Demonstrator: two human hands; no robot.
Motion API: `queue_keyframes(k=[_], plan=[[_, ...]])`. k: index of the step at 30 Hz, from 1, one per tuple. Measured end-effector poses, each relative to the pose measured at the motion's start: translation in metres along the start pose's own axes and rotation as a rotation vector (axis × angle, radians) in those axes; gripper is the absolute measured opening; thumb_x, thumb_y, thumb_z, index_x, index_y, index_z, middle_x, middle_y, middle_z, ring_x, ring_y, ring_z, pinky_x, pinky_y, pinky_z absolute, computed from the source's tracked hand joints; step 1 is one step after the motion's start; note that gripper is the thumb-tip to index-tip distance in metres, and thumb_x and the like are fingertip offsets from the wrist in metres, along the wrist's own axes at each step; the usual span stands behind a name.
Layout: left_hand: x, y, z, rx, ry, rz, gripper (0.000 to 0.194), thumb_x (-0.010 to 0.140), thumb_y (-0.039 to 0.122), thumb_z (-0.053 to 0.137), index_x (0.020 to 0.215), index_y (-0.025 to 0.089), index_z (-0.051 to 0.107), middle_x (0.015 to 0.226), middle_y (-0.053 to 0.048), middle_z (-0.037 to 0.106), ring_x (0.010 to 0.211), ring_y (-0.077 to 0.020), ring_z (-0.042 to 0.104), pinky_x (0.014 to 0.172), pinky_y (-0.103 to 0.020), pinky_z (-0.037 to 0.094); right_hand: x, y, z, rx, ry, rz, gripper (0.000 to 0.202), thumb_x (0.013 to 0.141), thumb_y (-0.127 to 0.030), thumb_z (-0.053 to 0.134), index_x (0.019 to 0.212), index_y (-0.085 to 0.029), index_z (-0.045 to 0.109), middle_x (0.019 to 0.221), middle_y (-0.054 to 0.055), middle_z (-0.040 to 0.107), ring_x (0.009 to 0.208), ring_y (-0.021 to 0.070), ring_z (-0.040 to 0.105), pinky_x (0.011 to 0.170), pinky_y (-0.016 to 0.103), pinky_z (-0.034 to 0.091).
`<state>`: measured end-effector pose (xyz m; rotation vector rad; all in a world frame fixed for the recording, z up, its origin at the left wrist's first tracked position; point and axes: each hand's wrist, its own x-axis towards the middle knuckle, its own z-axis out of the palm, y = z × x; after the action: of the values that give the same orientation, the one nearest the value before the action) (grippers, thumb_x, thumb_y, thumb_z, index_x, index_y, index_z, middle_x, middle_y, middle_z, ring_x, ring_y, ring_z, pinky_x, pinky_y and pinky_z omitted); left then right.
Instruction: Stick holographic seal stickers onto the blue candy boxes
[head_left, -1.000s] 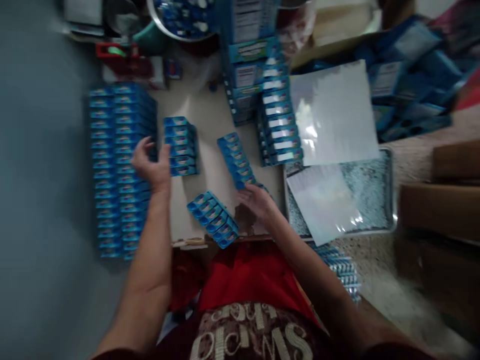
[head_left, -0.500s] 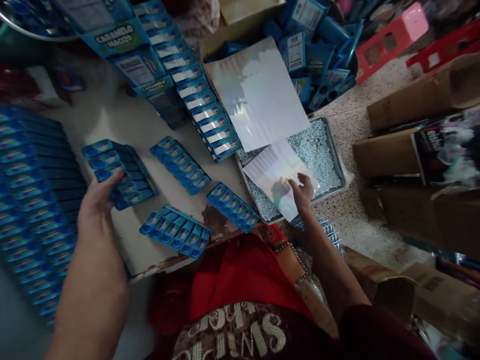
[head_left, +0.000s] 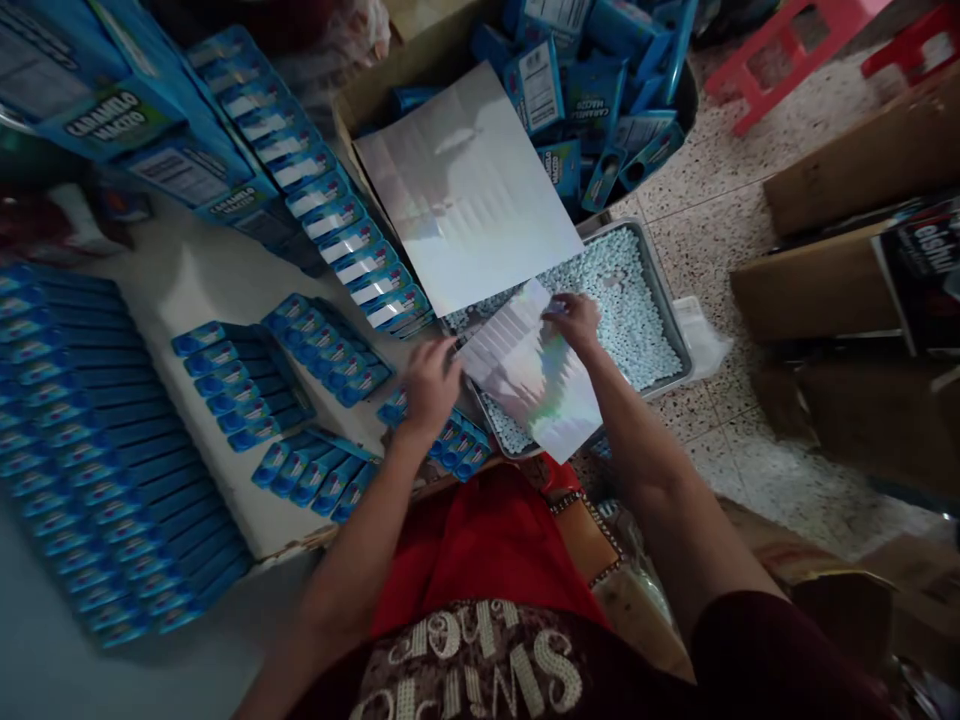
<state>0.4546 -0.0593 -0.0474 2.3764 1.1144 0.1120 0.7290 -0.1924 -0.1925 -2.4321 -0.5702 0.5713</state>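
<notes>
Both hands have come together on the small shiny sheet (head_left: 536,375) since half a second ago, the left hand (head_left: 429,385) leaving the blue packs. Its fingers pinch the sheet's near-left edge; the right hand (head_left: 576,318) pinches the far corner. Peeling cleanly likely needs a flat, steady hold. Beyond, the sheet lies over the tray (head_left: 664,315) of pellets beside the desk (head_left: 202,280).

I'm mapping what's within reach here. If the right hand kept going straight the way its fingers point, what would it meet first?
Probably the pale blue pellets in the grey tray; the right hand points up-left over them. Depth is unclear.
</notes>
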Motion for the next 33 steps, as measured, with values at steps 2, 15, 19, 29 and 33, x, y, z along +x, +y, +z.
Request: queue_keyframes(k=[2, 15, 19, 29, 33], plan=[[0.038, 0.037, 0.054, 0.026, -0.083, 0.047, 0.04, 0.1, 0.028, 0.061, 0.14, 0.026, 0.065, 0.143, -0.014, 0.068, 0.137, -0.0322, 0.061, 0.119, -0.044, 0.046, -0.001, 0.009, 0.001, 0.045, 0.035, -0.018, 0.055, 0.081, -0.047, 0.077, 0.129, -0.021, 0.073, 0.12, 0.013, 0.064, 0.109, 0.0316, 0.054, 0.101, 0.05, 0.046], [0.101, 0.059, 0.102, 0.018, -0.255, -0.261, 0.025, 0.102, 0.027, 0.057, 0.113, 0.019, 0.077, 0.12, -0.013, 0.08, 0.109, -0.0262, 0.073, 0.092, -0.032, 0.049, -0.024, 0.008, -0.001, -0.013, 0.163, -0.367, 0.036, 0.1, -0.042, 0.061, 0.128, -0.024, 0.073, 0.127, 0.013, 0.066, 0.117, 0.0337, 0.052, 0.105, 0.052, 0.044], [0.1, 0.059, 0.089, -0.1, -0.269, -0.198, 0.029, 0.103, 0.024, 0.053, 0.11, 0.015, 0.079, 0.112, -0.013, 0.081, 0.102, -0.024, 0.073, 0.09, -0.03, 0.049, -0.041, -0.015, -0.03, -0.038, 0.102, -0.614, 0.033, 0.107, -0.035, 0.05, 0.127, -0.026, 0.075, 0.127, 0.012, 0.07, 0.118, 0.0323, 0.054, 0.106, 0.051, 0.043], [0.066, 0.103, 0.039, -0.112, -0.228, -0.061, 0.026, 0.104, 0.026, 0.055, 0.104, 0.018, 0.08, 0.111, -0.012, 0.081, 0.105, -0.0267, 0.073, 0.094, -0.034, 0.051, -0.057, -0.054, -0.069, -0.172, -0.051, -0.843, 0.04, 0.11, -0.032, 0.047, 0.144, -0.029, 0.067, 0.143, 0.008, 0.069, 0.133, 0.0328, 0.05, 0.11, 0.05, 0.038], [0.063, 0.102, 0.039, -0.093, -0.225, -0.079, 0.025, 0.105, 0.026, 0.056, 0.102, 0.018, 0.08, 0.111, -0.012, 0.081, 0.106, -0.0272, 0.073, 0.094, -0.035, 0.051, -0.065, -0.041, -0.065, -0.136, -0.138, -0.878, 0.049, 0.108, -0.026, 0.049, 0.156, -0.029, 0.057, 0.156, 0.009, 0.062, 0.141, 0.0323, 0.049, 0.116, 0.05, 0.036]])
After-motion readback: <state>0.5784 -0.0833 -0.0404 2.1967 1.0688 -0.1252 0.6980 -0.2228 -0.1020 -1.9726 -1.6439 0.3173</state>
